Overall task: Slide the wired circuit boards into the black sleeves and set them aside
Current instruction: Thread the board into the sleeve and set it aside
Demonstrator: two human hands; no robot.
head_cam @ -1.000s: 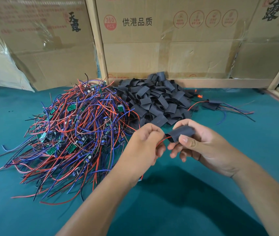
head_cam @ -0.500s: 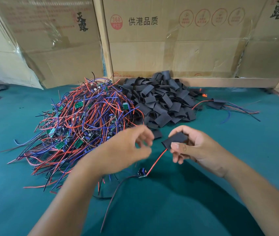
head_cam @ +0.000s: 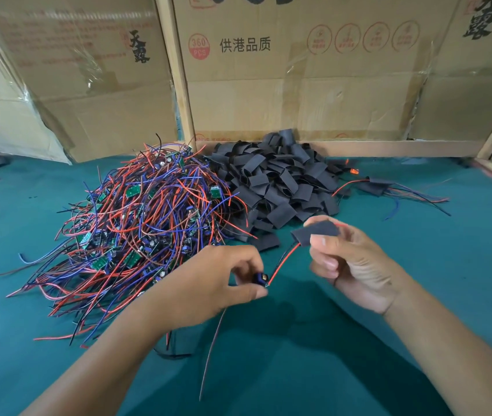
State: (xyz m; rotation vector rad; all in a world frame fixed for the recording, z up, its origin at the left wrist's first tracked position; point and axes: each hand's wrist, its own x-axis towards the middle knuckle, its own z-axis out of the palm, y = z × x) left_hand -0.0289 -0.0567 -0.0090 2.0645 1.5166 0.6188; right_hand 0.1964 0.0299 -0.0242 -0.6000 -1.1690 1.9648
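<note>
My left hand (head_cam: pixel 208 283) pinches a small wired circuit board (head_cam: pixel 261 278) between thumb and fingers, low over the green table. Its red and black wires (head_cam: pixel 282 260) run up and right into a flat black sleeve (head_cam: pixel 314 232), and a red tip shows past the sleeve's far end. My right hand (head_cam: pixel 350 265) pinches that sleeve between thumb and fingers. A big tangle of wired boards (head_cam: pixel 148 223) lies to the left. A heap of black sleeves (head_cam: pixel 274 181) lies behind my hands.
A few sleeved boards with trailing wires (head_cam: pixel 380 187) lie at the right on the green table (head_cam: pixel 464 250). Cardboard boxes (head_cam: pixel 299 85) and a wooden frame wall off the back. A long dark wire (head_cam: pixel 211 349) hangs down from the board toward me.
My left hand let go near the sleeve, dropped and now pinches the board. The wires have been threaded further through the sleeve, with a red tip out the far end.
</note>
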